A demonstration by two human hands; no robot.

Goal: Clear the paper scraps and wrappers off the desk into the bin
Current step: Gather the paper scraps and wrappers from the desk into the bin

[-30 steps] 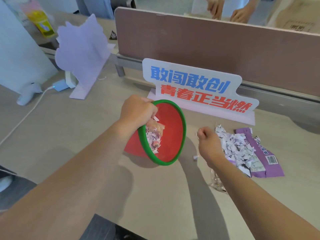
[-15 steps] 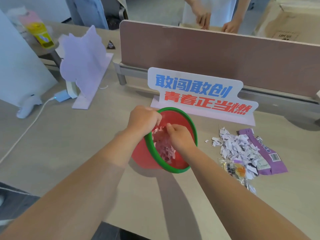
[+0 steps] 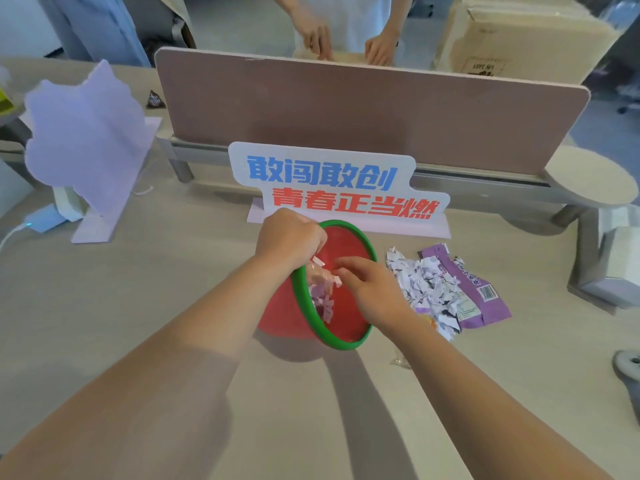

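Note:
A red bin [image 3: 349, 320] with a green rim is tilted toward me on the desk. My left hand [image 3: 289, 237] grips its far rim. My right hand [image 3: 367, 289] is over the bin's mouth, fingers loosely apart above paper scraps and a clear wrapper [image 3: 322, 289] lying inside. To the right on the desk lies a pile of torn white paper scraps [image 3: 424, 289], partly over a purple wrapper [image 3: 467, 292]. A clear wrapper [image 3: 401, 360] peeks out from under my right forearm.
A slogan sign [image 3: 332, 185] stands just behind the bin, in front of a brown divider panel [image 3: 346, 109]. A lilac cut-out stand [image 3: 86, 143] is at the left. Another person's hands work beyond the divider. A grey object [image 3: 628, 363] lies at the right edge.
My right hand went from the scrap pile into the bin and has spread its fingers over it. My left hand has kept hold of the tilted bin.

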